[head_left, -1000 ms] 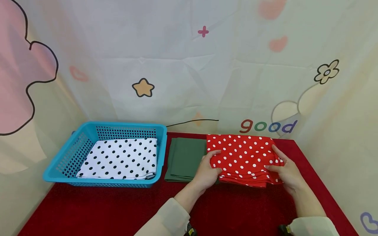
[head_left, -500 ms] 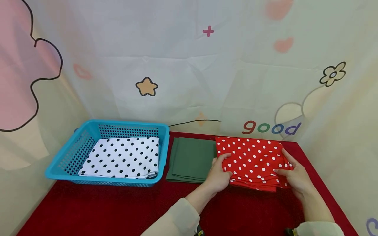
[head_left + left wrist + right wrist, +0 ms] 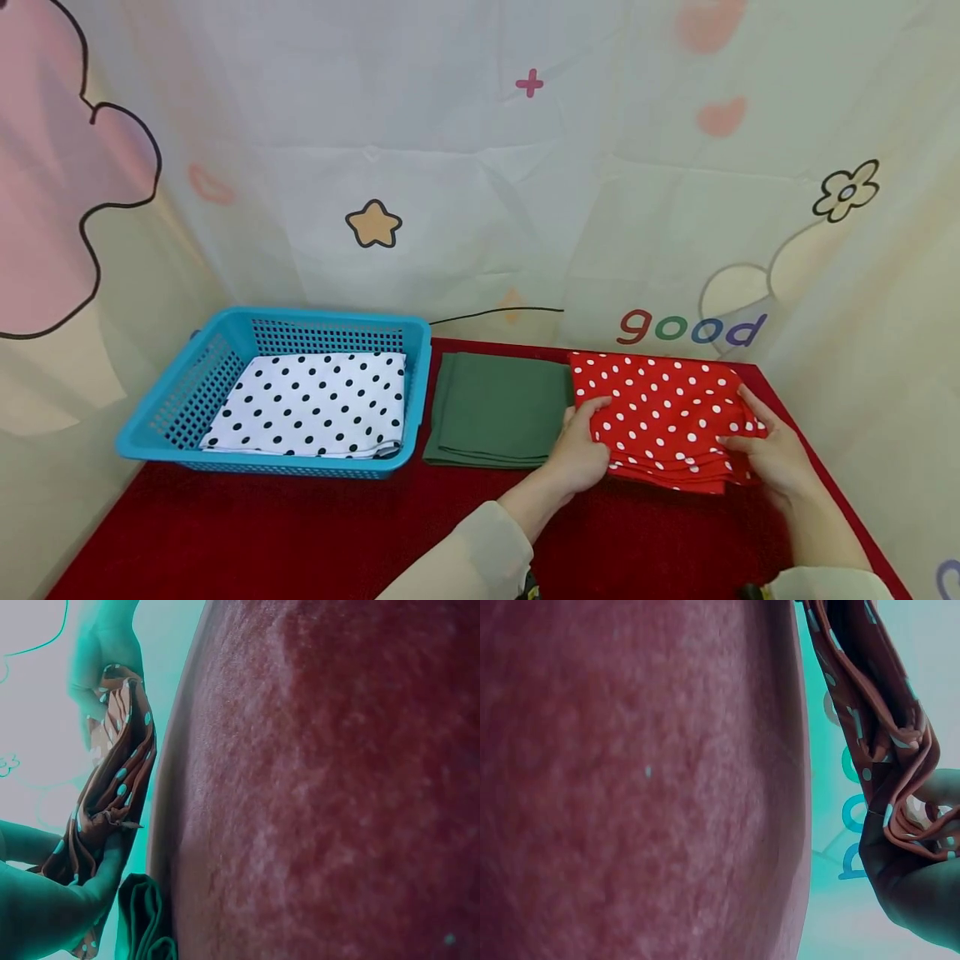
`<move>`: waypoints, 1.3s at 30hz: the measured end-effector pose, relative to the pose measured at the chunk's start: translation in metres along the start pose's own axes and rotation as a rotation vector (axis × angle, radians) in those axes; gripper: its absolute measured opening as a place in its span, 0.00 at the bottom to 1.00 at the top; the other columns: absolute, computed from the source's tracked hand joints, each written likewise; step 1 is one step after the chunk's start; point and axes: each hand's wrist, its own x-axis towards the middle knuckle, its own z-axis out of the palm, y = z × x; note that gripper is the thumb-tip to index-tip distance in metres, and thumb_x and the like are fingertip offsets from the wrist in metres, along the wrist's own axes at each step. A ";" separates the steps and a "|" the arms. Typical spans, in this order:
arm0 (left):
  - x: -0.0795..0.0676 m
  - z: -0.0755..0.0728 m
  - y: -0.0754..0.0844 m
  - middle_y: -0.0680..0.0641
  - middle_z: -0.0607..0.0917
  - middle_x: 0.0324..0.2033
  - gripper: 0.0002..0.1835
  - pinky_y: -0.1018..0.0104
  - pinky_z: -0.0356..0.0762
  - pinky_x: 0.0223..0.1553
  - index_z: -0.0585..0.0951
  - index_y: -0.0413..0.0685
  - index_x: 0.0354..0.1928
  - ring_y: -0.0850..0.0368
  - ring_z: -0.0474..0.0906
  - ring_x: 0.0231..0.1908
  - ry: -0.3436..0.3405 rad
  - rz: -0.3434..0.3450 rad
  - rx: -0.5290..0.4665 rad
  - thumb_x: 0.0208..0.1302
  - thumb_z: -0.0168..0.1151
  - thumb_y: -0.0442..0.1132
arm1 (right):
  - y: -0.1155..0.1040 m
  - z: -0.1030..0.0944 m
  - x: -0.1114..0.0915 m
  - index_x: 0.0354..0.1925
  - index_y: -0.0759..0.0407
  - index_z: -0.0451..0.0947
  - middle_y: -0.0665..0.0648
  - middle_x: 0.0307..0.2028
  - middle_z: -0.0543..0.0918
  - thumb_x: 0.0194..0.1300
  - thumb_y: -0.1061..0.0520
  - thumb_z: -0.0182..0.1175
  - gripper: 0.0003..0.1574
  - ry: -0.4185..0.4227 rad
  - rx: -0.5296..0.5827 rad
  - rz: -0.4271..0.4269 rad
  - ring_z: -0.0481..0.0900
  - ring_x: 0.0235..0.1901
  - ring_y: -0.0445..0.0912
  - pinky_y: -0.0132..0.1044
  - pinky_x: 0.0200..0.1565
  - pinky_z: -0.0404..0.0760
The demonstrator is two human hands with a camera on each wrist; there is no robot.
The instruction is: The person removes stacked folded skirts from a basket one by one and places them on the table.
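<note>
A folded red cloth with white dots lies between my two hands at the right of the table in the head view. My left hand grips its left edge, thumb and index finger on top and the other fingers underneath. At the opposite edge, my right hand pinches the layers between thumb and fingers. The right wrist view shows the cloth's layers sagging in loose folds beside that hand. Both wrist views show the cloth raised off the table. A folded green cloth sits flat just left of my left hand.
A blue plastic basket stands at the left of the table, with a folded white cloth with black dots inside. The red velvety tabletop runs back to a printed curtain behind and at both sides.
Both hands have carried the red dotted cloth to the right, uncovering more of the green cloth. The view has shifted slightly; the basket and white cloth stay in place.
</note>
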 end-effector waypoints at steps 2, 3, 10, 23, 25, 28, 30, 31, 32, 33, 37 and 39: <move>0.002 0.004 -0.001 0.53 0.68 0.61 0.41 0.54 0.73 0.62 0.73 0.62 0.69 0.52 0.68 0.62 0.003 -0.004 -0.002 0.56 0.54 0.19 | 0.002 -0.003 0.001 0.82 0.34 0.33 0.70 0.82 0.29 0.75 0.59 0.58 0.57 0.006 -0.010 0.001 0.47 0.78 0.72 0.36 0.46 0.89; 0.003 0.006 -0.001 0.53 0.68 0.61 0.41 0.55 0.73 0.61 0.73 0.61 0.69 0.52 0.69 0.61 0.005 -0.004 0.000 0.55 0.53 0.18 | 0.004 -0.005 0.002 0.82 0.34 0.33 0.70 0.82 0.30 0.75 0.59 0.58 0.57 0.010 -0.016 0.000 0.49 0.77 0.72 0.36 0.46 0.89; 0.010 0.020 -0.003 0.54 0.68 0.57 0.42 0.58 0.74 0.57 0.74 0.60 0.68 0.54 0.70 0.58 0.011 -0.002 -0.008 0.53 0.52 0.18 | 0.008 -0.013 0.009 0.82 0.37 0.31 0.72 0.81 0.31 0.76 0.60 0.56 0.56 0.004 -0.054 0.010 0.55 0.73 0.68 0.35 0.46 0.88; 0.016 0.024 -0.007 0.51 0.67 0.59 0.42 0.59 0.72 0.56 0.69 0.55 0.74 0.53 0.69 0.56 0.019 -0.033 0.016 0.56 0.53 0.19 | 0.008 -0.011 0.022 0.83 0.41 0.30 0.73 0.81 0.28 0.74 0.63 0.56 0.58 -0.021 -0.071 0.020 0.45 0.77 0.73 0.32 0.45 0.87; 0.016 0.024 -0.007 0.48 0.66 0.63 0.42 0.56 0.71 0.60 0.67 0.54 0.75 0.52 0.68 0.59 0.023 -0.046 0.026 0.56 0.53 0.20 | 0.009 -0.011 0.024 0.83 0.41 0.29 0.73 0.81 0.28 0.74 0.63 0.55 0.58 -0.027 -0.076 0.023 0.45 0.77 0.73 0.31 0.44 0.87; 0.016 0.026 -0.008 0.45 0.63 0.68 0.43 0.51 0.69 0.65 0.65 0.53 0.77 0.49 0.67 0.62 0.027 -0.061 0.042 0.57 0.53 0.20 | 0.011 -0.010 0.026 0.82 0.41 0.29 0.74 0.81 0.30 0.73 0.63 0.55 0.58 -0.036 -0.079 0.038 0.47 0.76 0.72 0.33 0.45 0.87; 0.015 0.026 -0.008 0.43 0.61 0.71 0.43 0.49 0.67 0.67 0.64 0.52 0.78 0.48 0.65 0.63 0.029 -0.068 0.051 0.58 0.53 0.20 | 0.013 -0.010 0.027 0.82 0.42 0.28 0.75 0.80 0.31 0.73 0.63 0.55 0.59 -0.040 -0.088 0.046 0.48 0.75 0.73 0.34 0.45 0.87; 0.015 0.027 -0.008 0.42 0.60 0.73 0.44 0.48 0.67 0.68 0.63 0.52 0.78 0.48 0.65 0.64 0.030 -0.072 0.055 0.58 0.52 0.20 | 0.013 -0.009 0.028 0.83 0.44 0.28 0.76 0.80 0.32 0.73 0.63 0.55 0.59 -0.041 -0.097 0.048 0.48 0.75 0.73 0.34 0.44 0.87; 0.015 0.027 -0.008 0.42 0.59 0.73 0.43 0.48 0.66 0.68 0.63 0.52 0.78 0.47 0.65 0.65 0.029 -0.076 0.054 0.59 0.52 0.20 | 0.014 -0.009 0.028 0.83 0.45 0.27 0.76 0.80 0.33 0.73 0.63 0.55 0.59 -0.041 -0.105 0.053 0.48 0.75 0.73 0.33 0.44 0.87; 0.014 0.027 -0.008 0.42 0.58 0.74 0.43 0.48 0.66 0.69 0.62 0.52 0.78 0.47 0.64 0.66 0.028 -0.079 0.056 0.59 0.52 0.20 | 0.016 -0.008 0.028 0.83 0.46 0.27 0.77 0.80 0.33 0.73 0.63 0.56 0.59 -0.042 -0.114 0.055 0.47 0.75 0.74 0.32 0.43 0.86; 0.013 0.027 -0.009 0.42 0.55 0.77 0.43 0.47 0.63 0.71 0.61 0.52 0.79 0.46 0.61 0.70 0.024 -0.088 0.070 0.61 0.52 0.22 | 0.018 -0.006 0.029 0.83 0.51 0.27 0.78 0.79 0.34 0.72 0.63 0.55 0.58 -0.036 -0.151 0.062 0.45 0.75 0.74 0.29 0.43 0.82; 0.013 0.027 -0.009 0.42 0.54 0.77 0.43 0.47 0.62 0.72 0.60 0.52 0.80 0.46 0.60 0.71 0.021 -0.089 0.073 0.61 0.52 0.22 | 0.018 -0.006 0.028 0.83 0.52 0.28 0.78 0.79 0.34 0.73 0.62 0.55 0.58 -0.032 -0.161 0.065 0.45 0.75 0.74 0.35 0.49 0.82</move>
